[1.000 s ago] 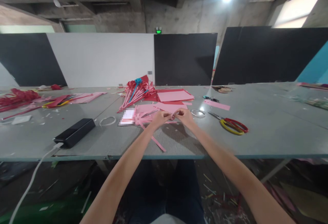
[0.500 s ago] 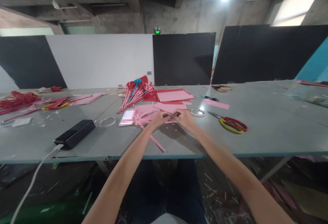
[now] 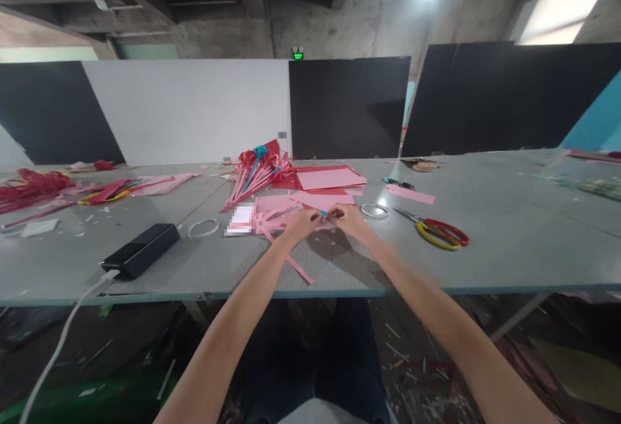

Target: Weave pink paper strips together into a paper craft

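Note:
My left hand [image 3: 305,222] and my right hand [image 3: 347,217] meet over the middle of the table, fingertips pinched close together. Between them runs a small blue strip [image 3: 323,213], gripped at either end; its exact kind is too small to make out. Below and behind the hands lie pink paper strips [image 3: 301,270] and pink paper sheets [image 3: 325,200]. Left of my left hand sits a pale card [image 3: 240,219], its face blurred. A white wire coil [image 3: 375,211] lies just right of my right hand.
Scissors [image 3: 439,233] with red and yellow handles lie to the right. A black power bank [image 3: 141,252] with a white cable stands at left, near another wire coil [image 3: 203,228]. Behind are a bundle of red and pink paper flowers [image 3: 257,175], stacked paper [image 3: 332,178] and small snips [image 3: 398,184].
The fingertips have drawn slightly apart, and more of the blue strip shows between them. The view has tilted a little; the other things on the table stay in place.

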Motion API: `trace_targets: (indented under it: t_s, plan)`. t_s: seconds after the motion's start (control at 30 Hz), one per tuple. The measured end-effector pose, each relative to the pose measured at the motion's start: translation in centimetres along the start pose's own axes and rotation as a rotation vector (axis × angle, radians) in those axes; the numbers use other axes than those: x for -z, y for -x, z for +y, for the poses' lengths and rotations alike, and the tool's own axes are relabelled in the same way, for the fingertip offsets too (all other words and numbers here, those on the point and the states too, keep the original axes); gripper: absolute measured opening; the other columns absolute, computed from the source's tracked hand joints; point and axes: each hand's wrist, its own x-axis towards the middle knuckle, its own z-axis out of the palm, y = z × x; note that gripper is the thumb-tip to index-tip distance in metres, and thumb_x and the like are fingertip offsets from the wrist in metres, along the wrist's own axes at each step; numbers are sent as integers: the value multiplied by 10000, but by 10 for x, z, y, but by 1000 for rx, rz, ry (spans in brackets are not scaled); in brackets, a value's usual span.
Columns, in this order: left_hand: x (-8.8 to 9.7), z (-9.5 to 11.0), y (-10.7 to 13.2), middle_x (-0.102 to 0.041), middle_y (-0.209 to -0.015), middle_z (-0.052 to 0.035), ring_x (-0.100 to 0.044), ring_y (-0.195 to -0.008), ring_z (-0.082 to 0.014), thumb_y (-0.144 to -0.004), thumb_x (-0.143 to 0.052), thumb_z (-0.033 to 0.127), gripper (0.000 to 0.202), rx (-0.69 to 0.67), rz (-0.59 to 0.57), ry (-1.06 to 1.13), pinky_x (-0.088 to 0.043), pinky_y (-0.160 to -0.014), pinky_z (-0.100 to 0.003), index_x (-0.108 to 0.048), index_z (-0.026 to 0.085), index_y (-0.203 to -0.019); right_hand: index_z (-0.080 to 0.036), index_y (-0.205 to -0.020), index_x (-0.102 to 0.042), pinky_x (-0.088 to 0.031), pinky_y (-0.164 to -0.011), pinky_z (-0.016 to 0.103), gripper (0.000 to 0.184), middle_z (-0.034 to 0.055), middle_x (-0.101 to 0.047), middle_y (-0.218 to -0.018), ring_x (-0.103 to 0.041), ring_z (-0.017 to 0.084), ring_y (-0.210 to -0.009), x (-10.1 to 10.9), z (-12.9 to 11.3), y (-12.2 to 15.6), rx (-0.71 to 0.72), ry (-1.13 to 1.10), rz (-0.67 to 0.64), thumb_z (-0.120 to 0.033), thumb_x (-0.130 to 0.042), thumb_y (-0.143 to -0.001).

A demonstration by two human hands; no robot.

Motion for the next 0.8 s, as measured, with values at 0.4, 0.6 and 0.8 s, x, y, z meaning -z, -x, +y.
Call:
trace_targets:
  t_s: [0.4,0.6,0.8]
  plan:
    - [3,8,5,-674,-745,-53,-559,-647,-153,-863,-462,309,282,-11,33,-172,-300,-566,-241,-699,160,-826,-186,-781,-680,-486,-714,267,201,34,-728,-827,-666,163,-770,-4,1,-3,-65,-167,-20,-44,-570,-691]
    - [5,9,6,-692,-820,-67,-580,-700,-165,-861,-460,269,265,-49,-20,-157,-323,-586,-245,-698,155,-878,-171,-809,-651,-464,-694,272,212,45,-701,-828,-629,167,-745,-3,-1,2,-15,-125,-50,-185,-739,-617]
    - [5,7,4,-695,-824,-62,-594,-708,-167,-859,-454,224,257,-74,-35,-111,-356,-614,-246,-699,157,-897,-173,-762,-638,-404,-629,263,149,32,-672,-750,-576,161,-674,-3,-2,3,36,-42,-26,-273,-697,-668]
